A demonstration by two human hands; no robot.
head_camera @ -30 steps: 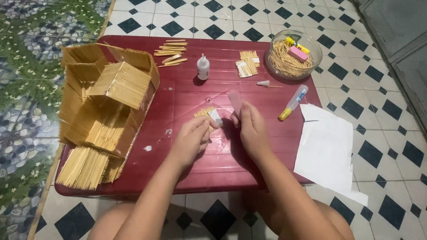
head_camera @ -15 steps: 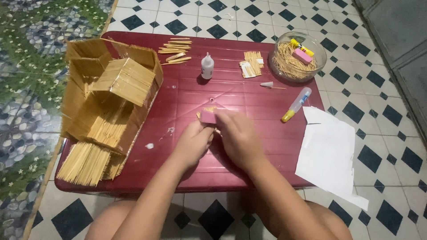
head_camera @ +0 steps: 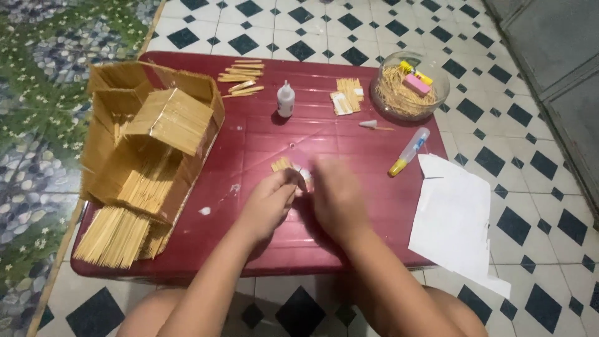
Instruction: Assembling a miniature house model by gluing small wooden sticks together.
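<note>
Pinching a small stick bundle (head_camera: 282, 165) at counter (head_camera: 262, 143) centre, left hand (head_camera: 268, 203) is clamped; right hand (head_camera: 337, 196) blurred, grip unclear. Bundle judged light, brittle; best held mid-length.

Left hand (head_camera: 269, 198) curled, fingers pinched, right hand (head_camera: 337, 195) blurred, close beside it

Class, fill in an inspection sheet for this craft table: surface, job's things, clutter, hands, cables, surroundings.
Surface: dark red table, a white smear near the model.
Job's things: small bundle of sticks at the fingertips; stick house model on the left.
Clutter: glue bottle, glass bowl of sticks, marker pen, white paper over the right edge, loose stick piles.
Hands: left hand pinches the bundle; right hand is blurred, grip unclear.
Cables: nothing seen.
Surroundings: black-and-white tiled floor, patterned mat on the left.
</note>
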